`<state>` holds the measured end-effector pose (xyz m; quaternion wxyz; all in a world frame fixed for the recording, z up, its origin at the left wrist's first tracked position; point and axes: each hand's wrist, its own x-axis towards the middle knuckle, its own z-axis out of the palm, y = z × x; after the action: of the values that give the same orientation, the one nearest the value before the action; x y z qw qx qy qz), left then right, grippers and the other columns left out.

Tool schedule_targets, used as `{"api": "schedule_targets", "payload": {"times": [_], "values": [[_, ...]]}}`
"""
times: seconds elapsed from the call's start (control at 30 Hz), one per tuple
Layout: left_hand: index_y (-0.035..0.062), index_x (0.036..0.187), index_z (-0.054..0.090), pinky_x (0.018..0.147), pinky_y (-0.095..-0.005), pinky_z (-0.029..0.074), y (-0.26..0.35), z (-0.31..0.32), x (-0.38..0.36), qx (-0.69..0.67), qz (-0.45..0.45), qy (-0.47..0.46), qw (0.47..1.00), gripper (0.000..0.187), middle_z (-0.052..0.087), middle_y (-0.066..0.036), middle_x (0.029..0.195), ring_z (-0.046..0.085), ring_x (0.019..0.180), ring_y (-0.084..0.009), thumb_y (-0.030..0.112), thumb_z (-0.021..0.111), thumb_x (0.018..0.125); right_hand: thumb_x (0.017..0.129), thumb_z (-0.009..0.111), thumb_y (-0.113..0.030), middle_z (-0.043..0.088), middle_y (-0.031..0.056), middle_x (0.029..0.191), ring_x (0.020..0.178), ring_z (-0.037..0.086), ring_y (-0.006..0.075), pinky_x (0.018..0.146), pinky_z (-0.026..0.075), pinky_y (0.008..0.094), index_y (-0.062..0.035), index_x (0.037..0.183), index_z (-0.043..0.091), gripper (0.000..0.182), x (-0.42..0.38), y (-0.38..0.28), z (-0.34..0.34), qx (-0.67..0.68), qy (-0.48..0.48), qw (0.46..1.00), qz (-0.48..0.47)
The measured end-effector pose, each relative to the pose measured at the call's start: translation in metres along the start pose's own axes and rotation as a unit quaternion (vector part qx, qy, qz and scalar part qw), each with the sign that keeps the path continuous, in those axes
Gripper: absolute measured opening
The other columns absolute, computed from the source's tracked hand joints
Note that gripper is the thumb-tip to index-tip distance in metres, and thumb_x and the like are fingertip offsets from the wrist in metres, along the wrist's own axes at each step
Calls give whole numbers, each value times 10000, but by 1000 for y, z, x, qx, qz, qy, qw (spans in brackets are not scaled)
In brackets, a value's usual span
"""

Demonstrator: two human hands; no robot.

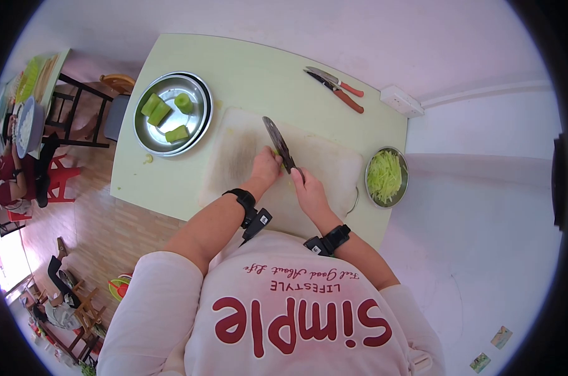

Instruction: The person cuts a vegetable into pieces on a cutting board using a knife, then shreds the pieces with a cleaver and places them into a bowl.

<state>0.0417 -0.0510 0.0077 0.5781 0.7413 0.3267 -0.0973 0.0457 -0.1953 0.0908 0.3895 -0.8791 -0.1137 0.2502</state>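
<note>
My right hand (310, 190) is closed around the handle of a kitchen knife (276, 138), whose dark, wide blade points away from me over the white cutting board (321, 147). Just left of the blade, my left hand (267, 165) has its fingers curled down on a piece of green vegetable (275, 151), mostly hidden under the fingertips. Left of the board, a steel plate (162, 141) carries several thick chunks of green stem (160, 113). To the right, a metal bowl (382, 202) holds pale green shreds (384, 176).
Two more knives (343, 94) lie at the table's far edge, near a white power socket (402, 101) on the wall. A small green scrap (148, 159) rests below the plate. Off to the left, another person (14, 188) sits by a second table.
</note>
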Motion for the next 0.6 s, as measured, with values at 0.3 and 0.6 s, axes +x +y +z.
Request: {"api": "schedule_targets", "payload": {"times": [0.3, 0.6], "values": [[-29, 886, 498, 548, -374, 534, 4, -4, -4, -19, -8, -6, 1000, 154, 626, -183, 678, 662, 541, -268, 117, 536, 852, 973, 433, -413, 618, 246, 815, 787, 601, 419, 689, 465, 456, -10, 1017, 601, 439, 10, 14, 9, 29, -17, 999, 21], [-14, 908, 455, 562, -333, 550, -8, -9, -2, -103, 5, -66, 992, 117, 616, -141, 732, 657, 608, -221, 101, 471, 924, 970, 437, -418, 619, 258, 840, 817, 597, 434, 709, 470, 467, -10, 1016, 599, 441, 12, 18, 14, 7, 1, 1000, 4]]}}
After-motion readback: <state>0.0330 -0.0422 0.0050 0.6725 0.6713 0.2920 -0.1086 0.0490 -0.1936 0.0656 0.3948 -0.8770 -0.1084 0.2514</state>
